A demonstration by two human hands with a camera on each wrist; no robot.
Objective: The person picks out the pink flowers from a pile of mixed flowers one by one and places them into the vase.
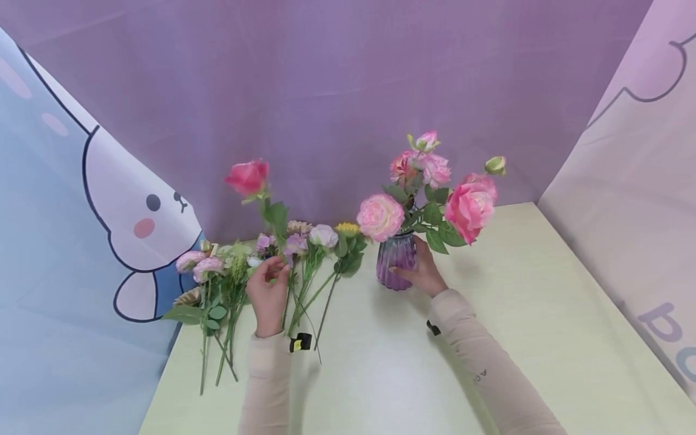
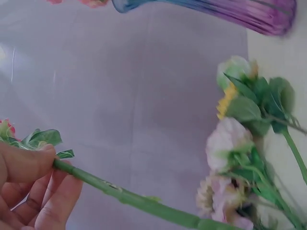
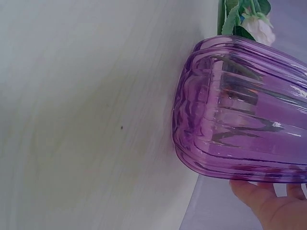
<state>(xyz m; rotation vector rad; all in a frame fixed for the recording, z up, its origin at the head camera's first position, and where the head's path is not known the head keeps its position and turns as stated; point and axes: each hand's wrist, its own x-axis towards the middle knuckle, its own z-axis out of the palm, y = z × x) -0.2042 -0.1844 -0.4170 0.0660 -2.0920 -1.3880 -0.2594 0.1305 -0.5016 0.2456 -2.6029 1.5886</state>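
My left hand (image 1: 269, 295) pinches the green stem (image 2: 139, 203) of a deep pink rose (image 1: 248, 177) between thumb and fingers. The rose stands upright above the flowers lying on the table. To the right, my right hand (image 1: 424, 270) grips the side of a ribbed purple glass vase (image 1: 391, 260), thumb in front; its other fingers are partly hidden behind the glass. Several pink flowers fill the vase, among them a pale pink bloom (image 1: 380, 217) and a large deep pink one (image 1: 470, 208). Through the glass in the right wrist view, dark stems (image 3: 240, 129) show inside.
Loose artificial flowers lie along the table's left and back, including pink blooms (image 1: 208, 267), a white one (image 1: 324, 235) and a yellow one (image 1: 347, 228). Behind the pale table (image 1: 380, 374) hangs a purple cloth (image 1: 326, 109). Printed cloths flank both sides.
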